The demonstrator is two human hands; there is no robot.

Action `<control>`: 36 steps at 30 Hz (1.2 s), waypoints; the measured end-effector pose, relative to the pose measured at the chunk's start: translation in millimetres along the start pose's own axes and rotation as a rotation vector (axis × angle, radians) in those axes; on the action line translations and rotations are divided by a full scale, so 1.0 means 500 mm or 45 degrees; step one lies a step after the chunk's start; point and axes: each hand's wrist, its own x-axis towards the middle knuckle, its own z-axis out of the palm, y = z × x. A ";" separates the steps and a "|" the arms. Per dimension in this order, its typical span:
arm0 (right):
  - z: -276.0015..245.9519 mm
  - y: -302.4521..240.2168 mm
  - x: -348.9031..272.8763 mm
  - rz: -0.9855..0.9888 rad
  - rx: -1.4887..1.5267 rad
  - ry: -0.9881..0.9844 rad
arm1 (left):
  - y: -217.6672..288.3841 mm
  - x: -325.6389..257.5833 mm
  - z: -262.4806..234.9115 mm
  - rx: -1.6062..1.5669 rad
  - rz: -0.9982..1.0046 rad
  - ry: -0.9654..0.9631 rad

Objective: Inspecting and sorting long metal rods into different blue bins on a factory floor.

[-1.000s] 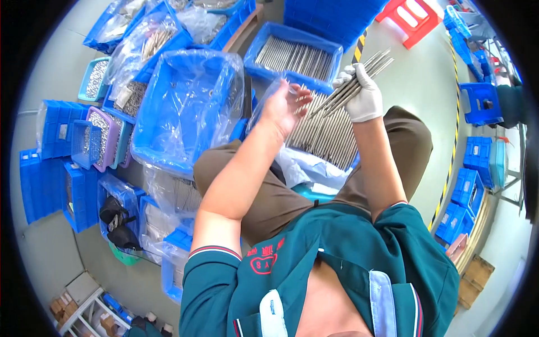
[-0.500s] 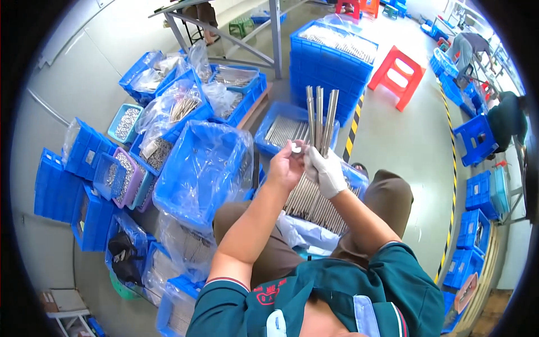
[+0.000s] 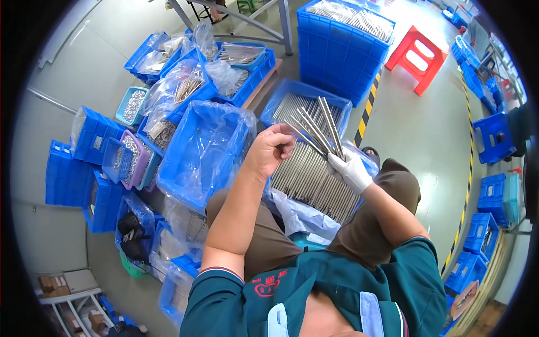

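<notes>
Gloved right hand [image 3: 349, 171] clutches a fan of metal rods [image 3: 330, 124] over the bin [image 3: 368, 163]'s right edge; left hand [image 3: 272, 149]'s curled, can't tell if it's holding anything. Blue tub [image 3: 182, 194] sits off the left edge.

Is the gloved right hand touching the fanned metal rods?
Touching: the head view shows the right hand closed around the lower part of the metal rods.
</notes>
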 end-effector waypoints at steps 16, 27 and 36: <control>-0.009 0.003 -0.020 0.111 0.164 -0.091 | -0.033 0.018 0.035 0.392 0.069 0.080; -0.003 0.000 -0.031 0.143 0.300 -0.201 | -0.046 0.007 0.054 0.270 0.075 -0.005; -0.007 0.013 -0.014 0.225 0.513 -0.254 | -0.052 0.002 0.060 0.084 0.076 0.023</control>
